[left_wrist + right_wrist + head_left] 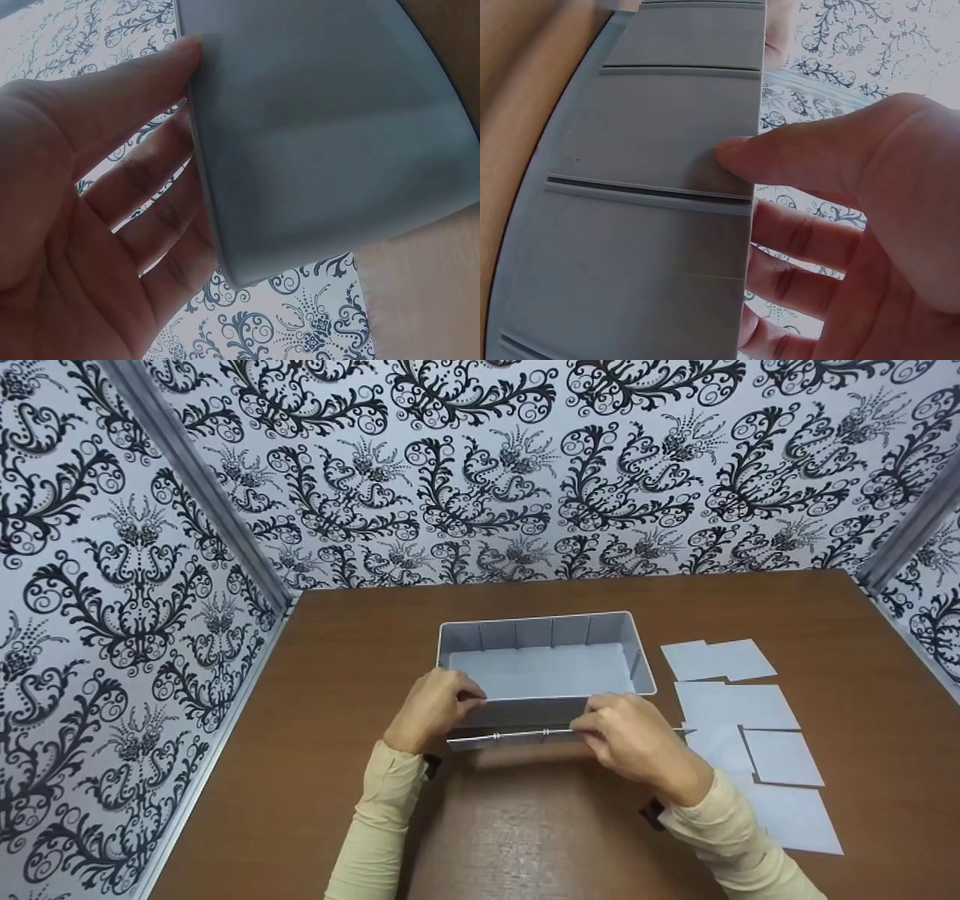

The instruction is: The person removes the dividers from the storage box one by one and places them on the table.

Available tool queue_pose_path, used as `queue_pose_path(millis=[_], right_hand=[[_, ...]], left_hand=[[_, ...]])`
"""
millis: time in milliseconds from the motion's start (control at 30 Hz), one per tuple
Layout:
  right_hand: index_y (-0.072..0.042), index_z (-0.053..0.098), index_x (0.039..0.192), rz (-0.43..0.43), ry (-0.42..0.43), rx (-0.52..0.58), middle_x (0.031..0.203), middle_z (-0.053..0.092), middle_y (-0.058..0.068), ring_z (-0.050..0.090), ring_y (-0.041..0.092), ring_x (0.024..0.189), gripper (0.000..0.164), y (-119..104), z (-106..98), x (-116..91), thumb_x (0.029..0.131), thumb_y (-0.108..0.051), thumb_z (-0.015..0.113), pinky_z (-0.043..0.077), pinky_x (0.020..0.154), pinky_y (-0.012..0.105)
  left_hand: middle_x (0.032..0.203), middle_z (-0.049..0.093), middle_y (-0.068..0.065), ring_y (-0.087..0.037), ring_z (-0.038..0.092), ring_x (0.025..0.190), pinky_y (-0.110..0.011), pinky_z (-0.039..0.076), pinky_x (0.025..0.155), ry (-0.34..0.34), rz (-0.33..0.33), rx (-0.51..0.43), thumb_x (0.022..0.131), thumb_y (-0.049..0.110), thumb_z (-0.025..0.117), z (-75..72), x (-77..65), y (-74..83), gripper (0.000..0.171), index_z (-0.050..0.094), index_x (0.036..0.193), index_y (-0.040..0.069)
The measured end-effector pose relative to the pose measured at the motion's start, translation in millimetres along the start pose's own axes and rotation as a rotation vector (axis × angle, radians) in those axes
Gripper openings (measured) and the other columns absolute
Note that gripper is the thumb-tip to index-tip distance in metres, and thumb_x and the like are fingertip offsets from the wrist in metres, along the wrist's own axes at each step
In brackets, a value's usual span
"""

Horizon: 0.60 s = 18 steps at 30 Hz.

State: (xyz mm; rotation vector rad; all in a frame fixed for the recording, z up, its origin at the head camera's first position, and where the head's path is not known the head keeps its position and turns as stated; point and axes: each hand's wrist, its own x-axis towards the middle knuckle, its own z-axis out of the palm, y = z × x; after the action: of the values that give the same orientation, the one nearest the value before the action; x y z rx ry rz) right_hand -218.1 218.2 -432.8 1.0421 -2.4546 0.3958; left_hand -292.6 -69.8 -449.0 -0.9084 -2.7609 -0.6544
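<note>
My left hand (433, 709) holds the near rim of a grey plastic box (540, 624) close to its front left corner. In the left wrist view the thumb lies against the smooth grey box wall (337, 150), with the other fingers behind it. My right hand (628, 735) pinches a long, flat grey panel (517, 737) by its upper edge, just in front of the box. The right wrist view shows grooves across the panel (652, 135), the thumb on its face and the fingers behind. The panel's right part is mostly hidden by the right hand.
Several white rectangular pieces (787, 817) lie on the brown table (360, 660) to the right of the box, some overlapping. Patterned walls (487, 472) enclose the table at the back and sides.
</note>
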Motion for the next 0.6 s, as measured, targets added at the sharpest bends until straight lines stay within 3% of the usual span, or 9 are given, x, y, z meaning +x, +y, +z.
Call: queue_pose_path(millis=[600], right_hand=[[-0.014,0.077,0.078,0.003,0.011,-0.037,0.067,0.057,0.001,0.058,0.021,0.063,0.017,4.1,19.0,-1.7,0.07,0.0,0.072,0.046,0.056,0.038]], left_hand=[[0.083,0.075,0.003,-0.013,0.069,0.077,-0.037,0.056,0.071,0.013,-0.002,-0.009,0.083,0.013,0.079,0.3,-1.4,0.6,0.005,0.08,0.082,0.017]])
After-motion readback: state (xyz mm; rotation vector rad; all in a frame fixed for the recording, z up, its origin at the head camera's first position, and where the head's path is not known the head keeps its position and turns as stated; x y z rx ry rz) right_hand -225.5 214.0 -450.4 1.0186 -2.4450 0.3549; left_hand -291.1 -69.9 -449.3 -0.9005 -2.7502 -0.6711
